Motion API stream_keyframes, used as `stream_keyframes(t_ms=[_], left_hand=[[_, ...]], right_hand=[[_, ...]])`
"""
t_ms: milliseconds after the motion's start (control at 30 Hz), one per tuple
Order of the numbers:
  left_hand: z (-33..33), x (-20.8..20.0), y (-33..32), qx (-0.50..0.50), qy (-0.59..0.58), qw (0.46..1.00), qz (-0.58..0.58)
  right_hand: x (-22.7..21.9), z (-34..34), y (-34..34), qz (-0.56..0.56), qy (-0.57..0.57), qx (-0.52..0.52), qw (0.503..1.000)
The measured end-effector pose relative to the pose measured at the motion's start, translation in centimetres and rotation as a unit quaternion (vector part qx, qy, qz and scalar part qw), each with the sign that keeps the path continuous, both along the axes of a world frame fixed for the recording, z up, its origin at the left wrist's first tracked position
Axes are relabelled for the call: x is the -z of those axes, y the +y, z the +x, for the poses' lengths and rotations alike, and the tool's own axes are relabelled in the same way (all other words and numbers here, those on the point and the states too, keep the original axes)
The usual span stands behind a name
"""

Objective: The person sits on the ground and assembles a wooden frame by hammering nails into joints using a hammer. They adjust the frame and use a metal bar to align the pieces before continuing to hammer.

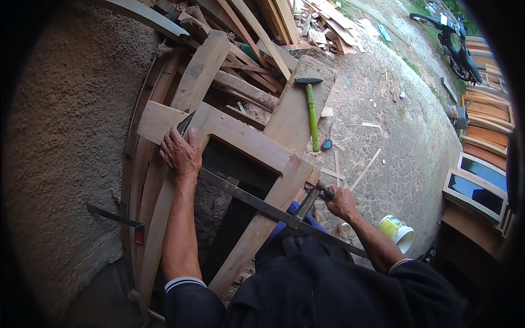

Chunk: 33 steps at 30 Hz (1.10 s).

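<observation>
A pale wooden frame lies in front of me, with a long dark metal bar clamp across it. My left hand is at the clamp's far-left end, its fingers and thumb closed about the dark jaw against the wood. At the opposite side, my right hand is wrapped round the clamp's screw handle. A small wood block sits between the screw end and the frame's edge. The undersides of both hands' grips are partly hidden.
A green-handled hammer rests on a thick plank, near a small blue tape measure. Stacked boards lie beyond. A try square is by the rough wall. A white bucket lies tipped at right.
</observation>
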<state>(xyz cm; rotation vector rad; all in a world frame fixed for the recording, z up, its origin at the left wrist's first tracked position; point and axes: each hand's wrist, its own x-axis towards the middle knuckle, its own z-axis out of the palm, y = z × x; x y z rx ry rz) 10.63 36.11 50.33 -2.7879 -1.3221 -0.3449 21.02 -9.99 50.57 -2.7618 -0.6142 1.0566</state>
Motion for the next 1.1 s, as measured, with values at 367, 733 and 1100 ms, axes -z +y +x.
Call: stream_keyframes(t_ms=[367,733,1100], left_hand=[[0.6,-1.3,-0.4,-0.01,0.03,0.999,-0.015],[0.0,0.0,0.0,0.002,0.011,1.0,-0.004],[0.3,-0.7,-0.4,-0.013,0.026,0.999,-0.017]], right_hand=[[-0.8,-1.2,-1.4,0.181,-0.071,-0.008,0.981],[0.4,0.9,-0.5,0.048,0.095,-0.004,0.994],[1.2,2.7,-2.3,0.215,0.236,-0.014,0.947]])
